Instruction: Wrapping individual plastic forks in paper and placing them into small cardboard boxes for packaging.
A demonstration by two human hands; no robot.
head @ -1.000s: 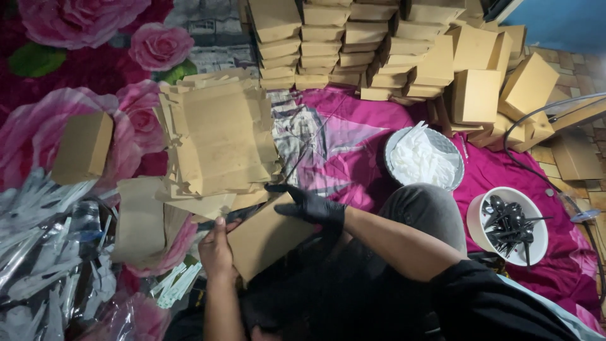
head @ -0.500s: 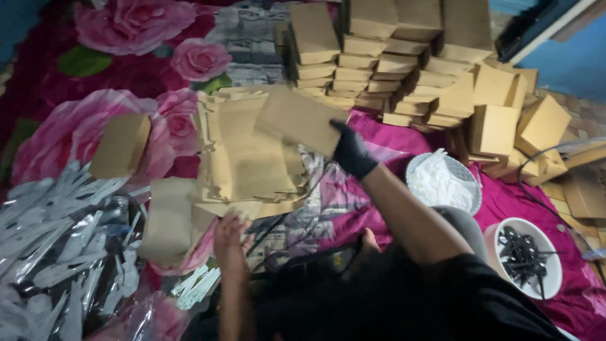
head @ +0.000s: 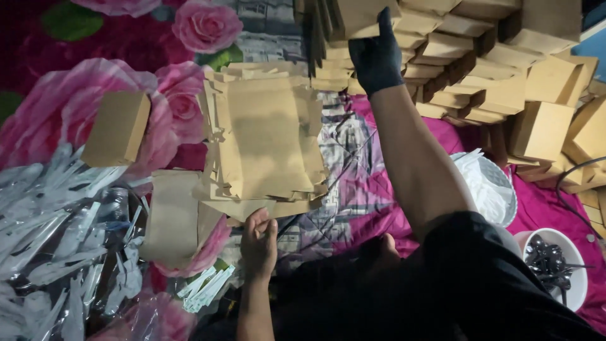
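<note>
I see a folded kraft-paper box (head: 363, 16) at the top of the view, matte brown card with crisp creases, its long side running roughly left to right, level with the rows around it. My right hand (head: 377, 53), in a black glove, is raised to it with the fingers closed around its lower edge and the thumb pointing up along its right end, so that hand is holding the box against the stack of finished boxes (head: 480, 57). That stack is a wall of the same brown cartons, laid in uneven tiers with their long axes mostly across the frame, a few tipped at the right.

My left hand (head: 259, 243) is bare and lies palm down, fingers loosely together, its fingertips touching the near edge of a pile of flat box blanks (head: 268, 142). It grips nothing. The blanks are thin card, fanned slightly, their long axis running away from me.

Left of the pile stands a single closed box (head: 117, 129), tilted a little, and below it lies a flat brown paper sleeve (head: 172, 215). Further left is a heap of clear-wrapped white plastic cutlery (head: 57, 240), glossy and crinkled. At the right, a white bowl (head: 499, 186) holds white plastic pieces, and a second white bowl (head: 565, 278) holds dark cutlery. All of it sits on a soft cloth printed with big pink roses (head: 57, 107).
</note>
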